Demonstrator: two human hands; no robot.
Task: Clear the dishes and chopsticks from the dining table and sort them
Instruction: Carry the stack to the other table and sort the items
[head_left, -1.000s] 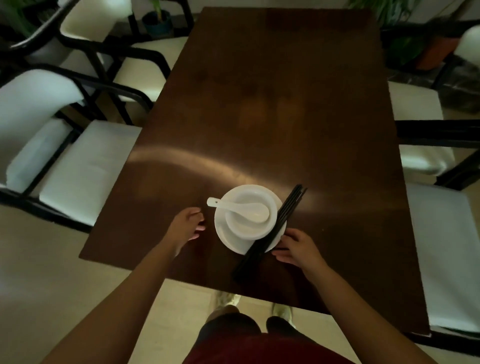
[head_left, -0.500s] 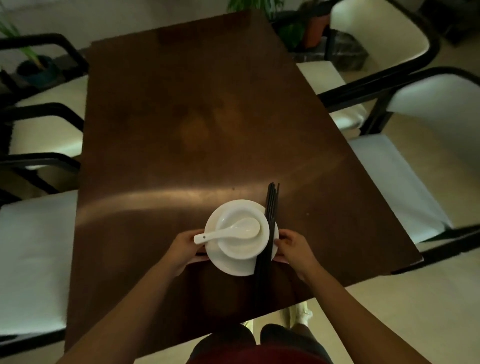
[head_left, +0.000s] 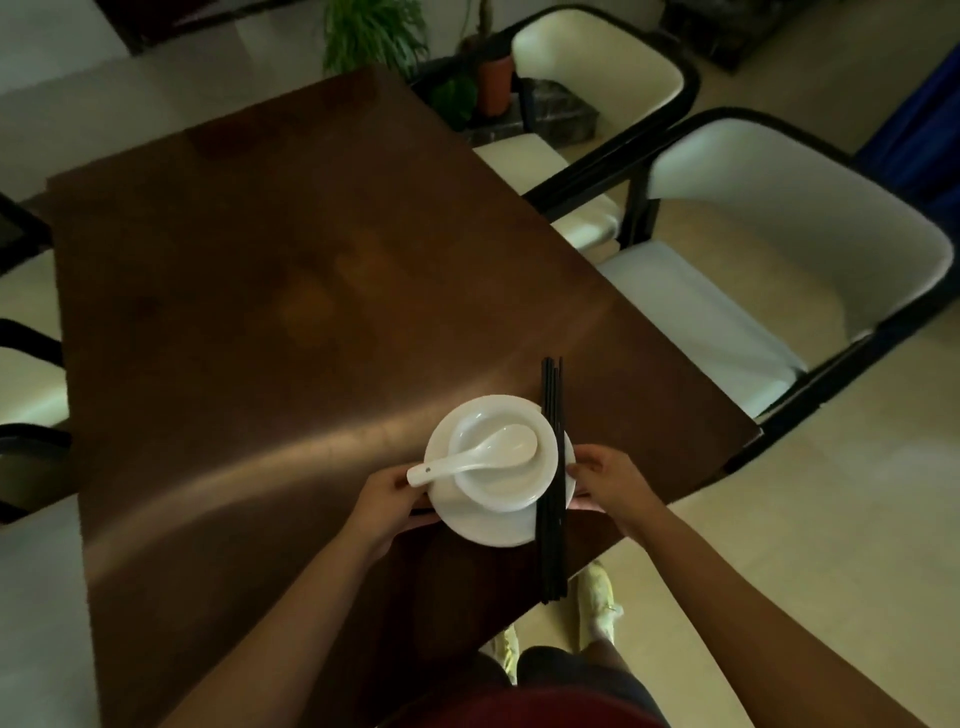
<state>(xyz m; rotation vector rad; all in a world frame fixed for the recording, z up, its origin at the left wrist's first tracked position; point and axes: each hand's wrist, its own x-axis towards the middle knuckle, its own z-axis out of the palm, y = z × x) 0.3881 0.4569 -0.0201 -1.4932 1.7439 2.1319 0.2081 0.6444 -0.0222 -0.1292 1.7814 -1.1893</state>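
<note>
Down near the front edge of the brown bench (head_left: 311, 291), both hands hold a white plate (head_left: 483, 525) by its rim: the left hand (head_left: 387, 501) grasping the left side, the right hand (head_left: 608, 480) the right. On the plate sits a white bowl (head_left: 506, 486) with a white spoon (head_left: 475, 454) lying in it; black chopsticks (head_left: 553, 535) lie across the plate's right side

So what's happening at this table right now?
A person is clearing a dark wooden table. The left hand and right hand grip opposite edges of a white plate. On it sit a bowl with a spoon inside, and black chopsticks laid across its right side.
</note>
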